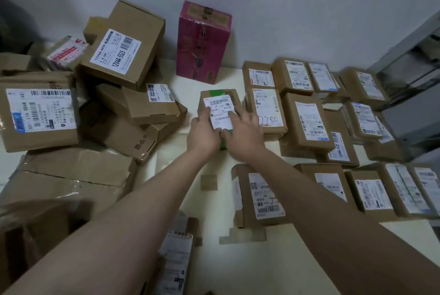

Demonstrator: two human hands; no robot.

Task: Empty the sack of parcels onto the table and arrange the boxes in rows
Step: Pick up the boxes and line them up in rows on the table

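Task box: one green-taped box (220, 104), small and brown with one white label, is being pressed flat on the table (214, 211) near its middle, just left of the rows.
Left hand: the left hand (203, 132) is being laid over the box's left side, its fingers (205, 113) slightly apart and nearly straight on the label's edge.
Right hand: the right hand (242, 135) is being laid over the right side, its fingers (234, 117) likewise spread and flat; whether either thumb is hooked round the near end cannot be told.
Rows: three rows of labelled brown boxes (307, 120) are being kept on the right. Four are counted at the back and five at the front. The middle row, with its boxes overlapping, seems to hold about five.
Heap: some six unsorted boxes (121, 46) are being left tumbled on the left, several leaning on one another.
Pink box: one pink box (202, 42) is being stood upright against the wall (285, 8).
Near edge: one labelled parcel (176, 259) is being partly hidden by the left forearm.
Shelf: one metal shelf (409, 63) is being shown at the far right.
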